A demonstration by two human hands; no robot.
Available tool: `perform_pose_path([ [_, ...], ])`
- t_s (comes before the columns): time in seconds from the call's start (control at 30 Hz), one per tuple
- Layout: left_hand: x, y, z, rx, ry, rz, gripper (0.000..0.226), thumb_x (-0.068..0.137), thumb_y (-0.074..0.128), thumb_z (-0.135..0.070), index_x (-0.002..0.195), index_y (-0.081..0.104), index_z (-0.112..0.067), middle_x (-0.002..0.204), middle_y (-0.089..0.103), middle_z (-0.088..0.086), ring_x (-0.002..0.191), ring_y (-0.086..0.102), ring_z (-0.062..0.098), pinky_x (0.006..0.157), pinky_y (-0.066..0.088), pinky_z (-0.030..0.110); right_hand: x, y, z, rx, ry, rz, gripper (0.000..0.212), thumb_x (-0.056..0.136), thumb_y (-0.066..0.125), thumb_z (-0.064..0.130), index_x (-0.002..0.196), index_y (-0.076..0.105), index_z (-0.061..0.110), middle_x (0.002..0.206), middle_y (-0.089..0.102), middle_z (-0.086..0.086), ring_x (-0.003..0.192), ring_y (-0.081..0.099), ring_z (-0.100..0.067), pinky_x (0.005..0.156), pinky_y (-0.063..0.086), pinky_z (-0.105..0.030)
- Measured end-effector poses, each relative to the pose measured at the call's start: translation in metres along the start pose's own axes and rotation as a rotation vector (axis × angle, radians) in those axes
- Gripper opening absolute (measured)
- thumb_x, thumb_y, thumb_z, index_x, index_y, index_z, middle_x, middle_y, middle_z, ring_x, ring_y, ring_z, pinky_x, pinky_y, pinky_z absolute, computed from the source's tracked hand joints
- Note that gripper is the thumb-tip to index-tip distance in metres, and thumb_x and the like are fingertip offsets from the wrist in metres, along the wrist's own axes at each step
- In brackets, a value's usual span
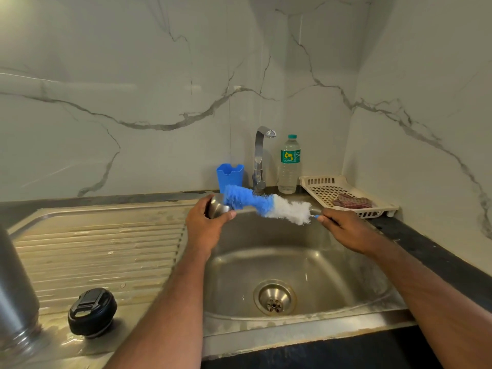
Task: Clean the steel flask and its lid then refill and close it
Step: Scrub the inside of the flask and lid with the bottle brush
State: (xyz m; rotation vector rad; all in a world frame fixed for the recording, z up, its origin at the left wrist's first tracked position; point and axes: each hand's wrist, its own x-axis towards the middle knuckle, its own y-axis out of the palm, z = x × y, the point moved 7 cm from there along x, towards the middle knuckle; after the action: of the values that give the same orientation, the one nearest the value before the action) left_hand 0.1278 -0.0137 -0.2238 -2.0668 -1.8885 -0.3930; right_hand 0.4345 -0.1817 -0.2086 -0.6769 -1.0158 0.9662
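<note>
My left hand [205,227] curls around a small steel cup [217,207] above the far left rim of the sink [292,265], while my right hand [343,227] pinches the bottle brush [266,205] by its handle, blue bristles touching the cup. The flask's black lid [91,312] sits on the near drainboard [101,251], the steel flask [16,288] just left of it. Far behind stand a tap [259,158], a blue holder [230,177] and a water bottle [289,163].
</note>
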Motion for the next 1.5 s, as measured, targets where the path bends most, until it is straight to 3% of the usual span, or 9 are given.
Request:
perform_pose_path([
  [0.17, -0.009, 0.028, -0.008, 0.086, 0.029, 0.160, 0.073, 0.064, 0.095, -0.021, 0.129, 0.063, -0.022, 0.120, 0.068, -0.002, 0.105, 0.067, 0.014, 0.095, 0.056, 0.034, 0.003, 0.009, 0.008, 0.000, 0.010, -0.011, 0.030, 0.105, 0.046, 0.039, 0.078, 0.052, 0.029, 0.071, 0.060, 0.000, 0.069, 0.057, -0.018, 0.062, 0.043, -0.035],
  [0.43, -0.003, 0.013, -0.006, 0.052, 0.011, 0.087, 0.068, 0.064, 0.095, -0.015, 0.125, 0.065, -0.017, 0.112, 0.070, -0.003, 0.100, 0.068, 0.013, 0.091, 0.058, 0.035, 0.000, 0.003, -0.006, 0.011, 0.035, -0.013, 0.033, 0.105, 0.047, 0.037, 0.075, 0.052, 0.024, 0.069, 0.058, 0.000, 0.069, 0.056, -0.019, 0.063, 0.041, -0.037],
  [0.57, -0.008, 0.029, -0.013, 0.119, 0.049, 0.094, 0.049, 0.062, 0.096, -0.022, 0.101, 0.067, -0.016, 0.097, 0.071, -0.001, 0.089, 0.069, 0.019, 0.080, 0.059, 0.036, 0.002, 0.009, 0.006, 0.045, -0.001, 0.016, 0.034, 0.105, 0.047, 0.035, 0.075, 0.052, 0.019, 0.068, 0.055, -0.001, 0.066, 0.051, -0.016, 0.062, 0.038, -0.035],
  [0.7, -0.004, 0.015, -0.010, 0.020, 0.015, 0.045, 0.052, 0.065, 0.094, -0.017, 0.111, 0.069, -0.021, 0.100, 0.073, -0.006, 0.093, 0.070, 0.013, 0.086, 0.060, 0.037, -0.001, 0.001, 0.000, 0.021, 0.032, -0.017, 0.034, 0.105, 0.046, 0.038, 0.073, 0.052, 0.027, 0.069, 0.058, 0.002, 0.069, 0.055, -0.018, 0.065, 0.042, -0.038],
  [0.8, -0.009, 0.027, -0.018, 0.089, 0.077, 0.119, 0.041, 0.064, 0.095, -0.024, 0.090, 0.064, -0.020, 0.088, 0.069, -0.005, 0.077, 0.064, 0.012, 0.072, 0.056, 0.031, 0.003, 0.006, 0.014, 0.024, 0.020, -0.035, 0.034, 0.106, 0.044, 0.038, 0.073, 0.049, 0.031, 0.068, 0.058, 0.002, 0.067, 0.055, -0.017, 0.063, 0.043, -0.037],
  [1.07, 0.000, 0.008, -0.002, -0.594, -0.220, 0.007, 0.046, 0.067, 0.087, -0.013, 0.110, 0.070, -0.009, 0.104, 0.077, 0.007, 0.104, 0.072, 0.024, 0.102, 0.053, 0.039, 0.001, 0.000, 0.005, 0.063, 0.002, -0.050, 0.036, 0.105, 0.045, 0.037, 0.071, 0.049, 0.029, 0.067, 0.056, 0.003, 0.066, 0.053, -0.016, 0.063, 0.040, -0.037],
  [1.2, -0.014, 0.034, -0.014, -0.674, -0.240, 0.205, 0.035, 0.071, 0.081, -0.009, 0.102, 0.067, -0.002, 0.104, 0.071, 0.017, 0.103, 0.071, 0.028, 0.097, 0.057, 0.037, 0.007, 0.013, 0.024, 0.097, -0.044, -0.029, 0.036, 0.106, 0.044, 0.036, 0.072, 0.048, 0.025, 0.065, 0.051, 0.005, 0.062, 0.047, -0.010, 0.060, 0.037, -0.032],
  [1.33, -0.009, 0.022, -0.015, -0.862, -0.270, 0.118, 0.013, 0.087, 0.069, -0.006, 0.100, 0.067, -0.004, 0.098, 0.075, 0.008, 0.098, 0.073, 0.019, 0.090, 0.059, 0.028, 0.001, 0.001, 0.010, 0.100, -0.004, -0.053, 0.036, 0.106, 0.044, 0.038, 0.073, 0.050, 0.023, 0.068, 0.056, -0.001, 0.065, 0.051, -0.016, 0.061, 0.038, -0.035],
  [1.5, -0.013, 0.029, -0.018, -0.873, -0.300, 0.195, 0.026, 0.080, 0.070, -0.012, 0.104, 0.067, -0.004, 0.102, 0.076, 0.008, 0.102, 0.072, 0.018, 0.090, 0.059, 0.027, 0.004, 0.006, 0.020, 0.105, -0.018, -0.041, 0.035, 0.106, 0.044, 0.036, 0.073, 0.050, 0.025, 0.067, 0.054, 0.003, 0.064, 0.049, -0.010, 0.061, 0.036, -0.029],
])
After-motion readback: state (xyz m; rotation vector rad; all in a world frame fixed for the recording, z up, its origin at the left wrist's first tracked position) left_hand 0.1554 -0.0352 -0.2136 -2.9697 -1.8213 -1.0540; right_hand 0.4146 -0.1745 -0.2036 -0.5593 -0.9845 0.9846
